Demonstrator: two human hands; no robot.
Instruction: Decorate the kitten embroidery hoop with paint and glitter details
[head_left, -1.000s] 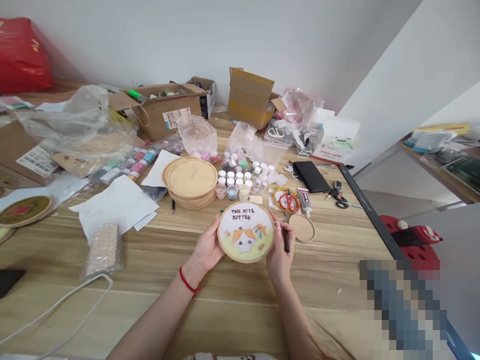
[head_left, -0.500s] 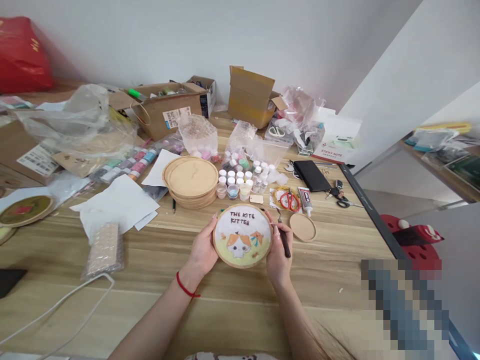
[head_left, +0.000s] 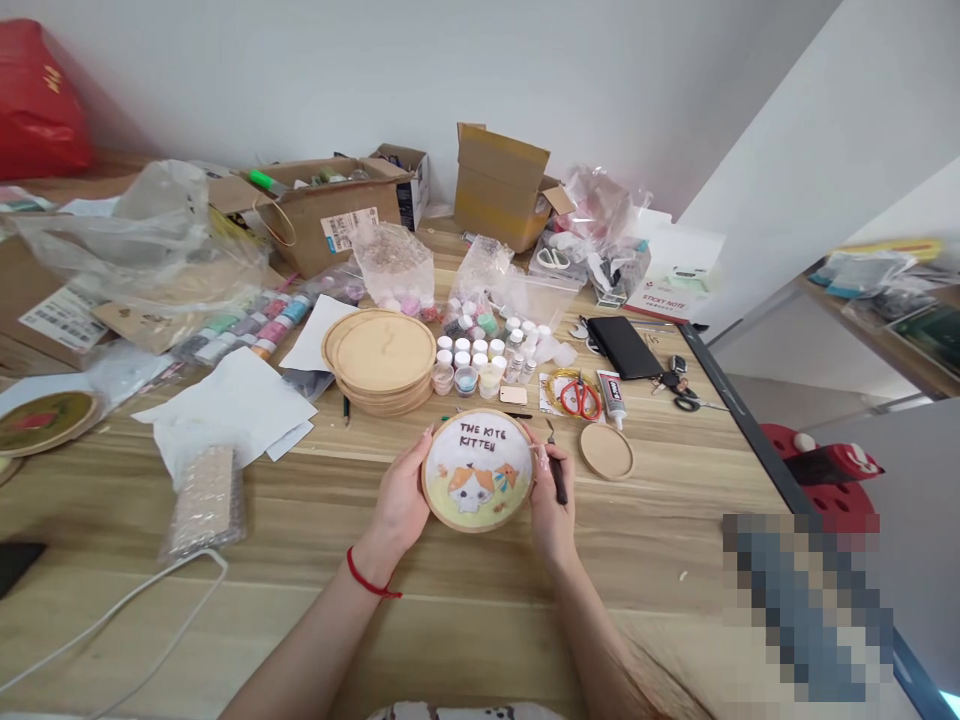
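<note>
A round wooden plaque [head_left: 478,470] with a cat picture and the words "THE KITE KITTEN" is held above the table, tilted toward me. My left hand [head_left: 403,492] grips its left rim, thumb on the edge. On the opposite rim is my right hand [head_left: 553,500], which also keeps a dark-handled tool with a slim metal tip [head_left: 557,472] between its fingers. Just beyond the plaque stand several small white-capped jars [head_left: 471,355]. A stack of round wooden plates [head_left: 382,350] lies to their left. Right of my right hand rests a small round wooden tray [head_left: 606,452].
Red-handled pliers [head_left: 580,397], a glue tube [head_left: 612,398] and a black notebook [head_left: 624,347] lie at the right. White paper sheets [head_left: 232,405] and a bubble-wrapped pack [head_left: 204,500] are on the left, with a white cable [head_left: 142,590]. Cardboard boxes [head_left: 501,185] line the wall.
The plaque has shifted slightly left and turned a little in both hands. My right hand has moved slightly left with the dark-handled tool. The camera view has shifted a little.
</note>
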